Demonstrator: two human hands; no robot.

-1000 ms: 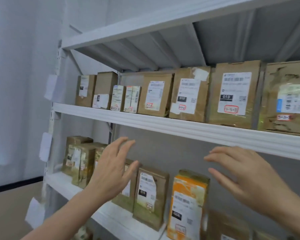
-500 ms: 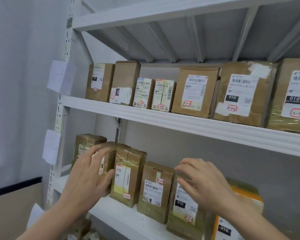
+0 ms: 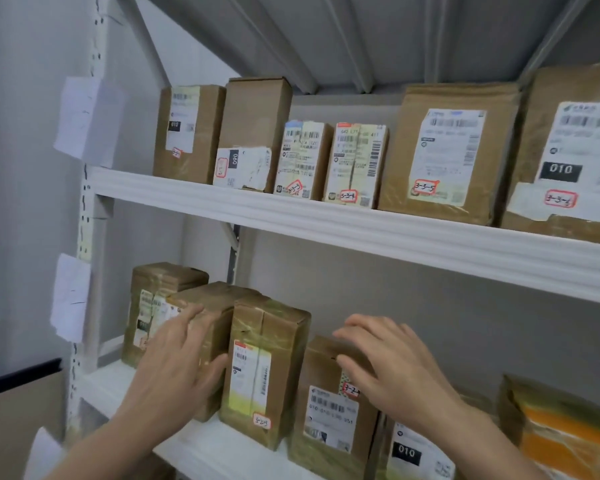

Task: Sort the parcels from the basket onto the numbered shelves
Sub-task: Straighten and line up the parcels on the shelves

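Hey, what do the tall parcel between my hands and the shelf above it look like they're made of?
Parcel: brown cardboard, matte, going by its folded flaps and creased edges, wrapped in glossy clear tape that catches the light. Shelf: likely painted metal, smooth white with a ribbed front lip and a punched upright, though the paint hides the material.

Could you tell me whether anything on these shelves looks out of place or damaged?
On the upper shelf, the label on the second box is stuck sideways with ragged, torn edges. On the lower shelf, the second parcel, under the left hand, looks tilted out of line with its neighbours.
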